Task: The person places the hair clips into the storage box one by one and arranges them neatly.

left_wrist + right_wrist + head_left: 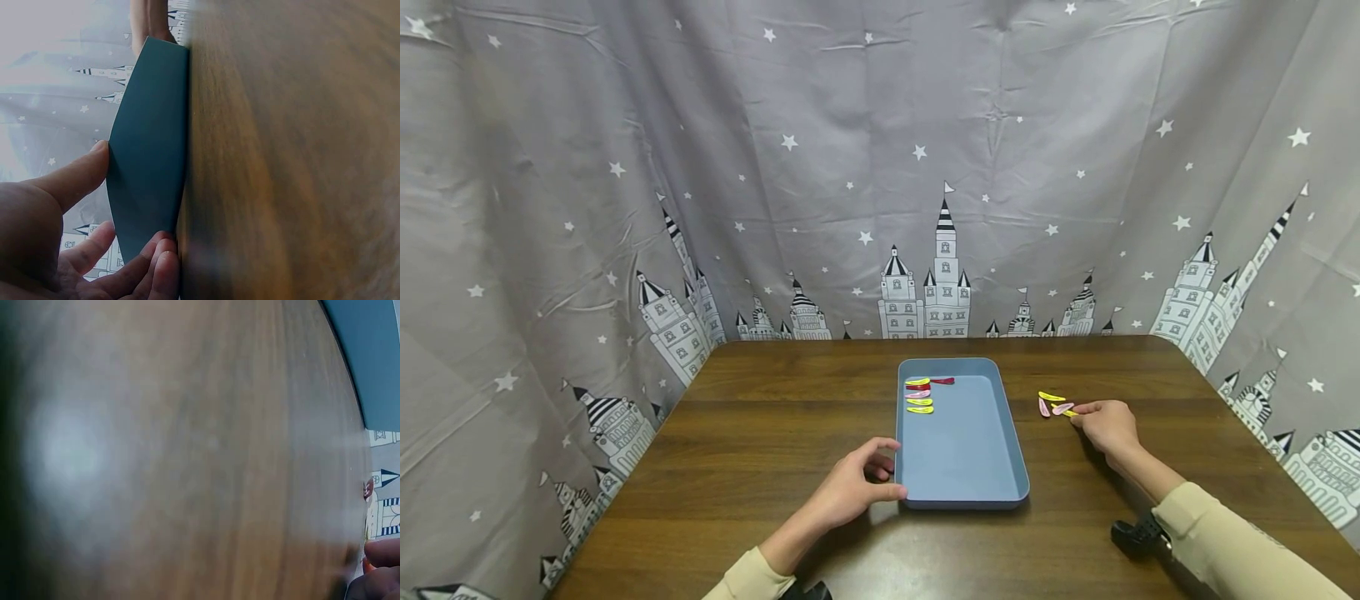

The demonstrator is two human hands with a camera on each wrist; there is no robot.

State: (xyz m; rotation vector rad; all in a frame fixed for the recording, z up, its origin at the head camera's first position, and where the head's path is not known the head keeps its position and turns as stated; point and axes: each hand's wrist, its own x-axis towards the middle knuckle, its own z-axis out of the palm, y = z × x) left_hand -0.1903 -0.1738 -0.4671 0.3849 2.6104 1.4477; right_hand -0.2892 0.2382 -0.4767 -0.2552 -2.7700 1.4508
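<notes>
A blue-grey tray [962, 442] lies on the wooden table. My left hand [857, 483] rests against its left side, thumb by the near corner; in the left wrist view the thumb and fingertips touch the outer wall [150, 137]. Several yellow, red and pink snap hair clips [917, 395] lie in the tray's far left part, mostly in a column. Right of the tray, my right hand [1108, 429] pinches a yellow hair clip [1070, 413] at a small group of clips. Two pink clips [1044, 407] and another yellow clip [1051, 397] lie beside it.
The brown wooden table [775, 433] extends around the tray on all sides. Behind it hangs a grey curtain [820, 167] printed with stars and castles. A black wrist device [1138, 533] sits at the right sleeve.
</notes>
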